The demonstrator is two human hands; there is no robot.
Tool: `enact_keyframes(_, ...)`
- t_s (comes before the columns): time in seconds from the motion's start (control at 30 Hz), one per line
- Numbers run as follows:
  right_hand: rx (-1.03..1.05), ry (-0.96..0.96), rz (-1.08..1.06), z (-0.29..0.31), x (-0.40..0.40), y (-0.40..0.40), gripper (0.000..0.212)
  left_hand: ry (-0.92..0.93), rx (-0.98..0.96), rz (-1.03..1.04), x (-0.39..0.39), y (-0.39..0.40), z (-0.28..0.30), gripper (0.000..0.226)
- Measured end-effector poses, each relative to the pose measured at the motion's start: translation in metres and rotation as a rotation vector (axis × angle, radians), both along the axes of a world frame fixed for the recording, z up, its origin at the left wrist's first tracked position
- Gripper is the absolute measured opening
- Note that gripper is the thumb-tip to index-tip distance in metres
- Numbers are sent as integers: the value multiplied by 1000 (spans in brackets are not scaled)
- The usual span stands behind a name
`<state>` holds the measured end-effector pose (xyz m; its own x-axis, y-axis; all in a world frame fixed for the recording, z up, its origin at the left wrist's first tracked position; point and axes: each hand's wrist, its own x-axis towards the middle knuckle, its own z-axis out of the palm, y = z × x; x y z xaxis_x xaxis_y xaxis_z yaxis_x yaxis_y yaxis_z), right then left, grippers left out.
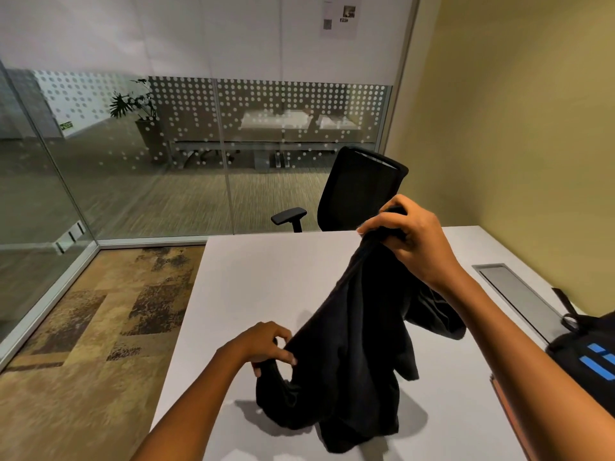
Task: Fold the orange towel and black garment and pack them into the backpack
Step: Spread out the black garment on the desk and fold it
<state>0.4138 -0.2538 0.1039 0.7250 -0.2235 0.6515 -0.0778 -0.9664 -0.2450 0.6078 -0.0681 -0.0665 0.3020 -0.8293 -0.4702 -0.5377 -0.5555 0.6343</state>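
above the white table (pixel 266 277), both hands clamp the black garment (pixel 352 354) — right hand (pixel 406 241) high, left hand (pixel 266 344) low (unfolded yet) — next, spread it flat.

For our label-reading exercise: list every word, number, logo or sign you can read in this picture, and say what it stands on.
No text can be read.
Paper notice on the far wall: print and small pictures too blurred to read.
Small sign behind the glass: too small to read.
Backpack: blue bar marks, cut off at the frame edge, no letters legible.
Black garment: no print visible.
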Motion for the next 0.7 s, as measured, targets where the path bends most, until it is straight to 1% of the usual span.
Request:
enact_keyframes(0.07,15,-39,-66,-5,-2,-8,30,-2,-8,133,9,7,-5,44)
enact_keyframes(0.13,35,-72,-114,-12,-5,-11,27,-68,-57,246,18,12,-1,24)
enact_keyframes(0.17,51,-90,-116,-15,-7,-11,26,-99,-75,273,22,13,4,20)
enact_keyframes(0.23,84,-119,-88,-18,-9,-10,24,-136,-66,240,26,14,11,27)
enact_keyframes(0.3,85,-134,-56,-17,-10,-8,23,-189,16,130,22,13,17,35)
enact_keyframes(0.33,75,-142,-42,-15,-9,-7,23,-198,52,105,17,12,18,40)
enact_keyframes(0.37,65,-147,-30,-13,-8,-5,22,-195,67,125,13,11,19,45)
enact_keyframes(0.43,55,-153,-11,-9,-6,-1,21,-161,15,248,0,5,22,61)
enact_keyframes(0.5,56,-158,15,-3,-4,3,21,-139,-110,333,-9,-3,22,82)
enact_keyframes(0.53,57,-159,26,-2,-3,5,21,-126,-167,314,-12,-6,22,92)
enact_keyframes(0.57,57,-160,33,-2,-3,7,22,-103,-203,258,-15,-9,24,96)
enact_keyframes(0.6,53,-160,40,-1,-1,8,22,-70,-210,192,-20,-11,26,90)
enact_keyframes(0.63,49,-158,46,0,-1,8,22,-41,-188,133,-22,-12,28,73)
enact_keyframes(0.67,55,-159,46,-1,-1,6,22,-13,-141,116,-21,-12,28,54)
enact_keyframes(0.7,67,-158,25,-3,-2,4,21,19,-97,138,-20,-11,28,42)
